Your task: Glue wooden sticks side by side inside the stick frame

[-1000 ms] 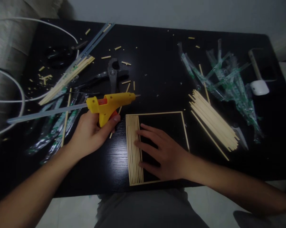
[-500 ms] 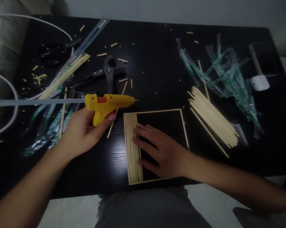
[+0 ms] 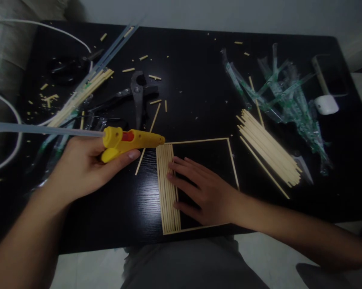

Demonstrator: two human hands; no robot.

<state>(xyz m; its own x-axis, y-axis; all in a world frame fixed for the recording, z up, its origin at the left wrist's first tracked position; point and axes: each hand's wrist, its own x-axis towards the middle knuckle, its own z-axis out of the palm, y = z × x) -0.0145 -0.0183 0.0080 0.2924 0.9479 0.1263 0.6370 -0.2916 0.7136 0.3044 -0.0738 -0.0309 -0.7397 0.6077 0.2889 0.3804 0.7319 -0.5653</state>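
Glue gun (image 3: 133,139) gripped, our left hand (image 3: 89,166) now dips the nozzle (image 3: 162,140) to the far-left corner of the stick panel (image 3: 166,192), seemingly within reach, our right hand (image 3: 206,194) spread upon it.

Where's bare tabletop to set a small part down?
Biggest patch: between the pliers and plastic wrappers, a few specks aside. Another: near edge, between left hand and stick frame. Crowded: far left, with scissors and offcuts; right, with wrappers and stick bundle.
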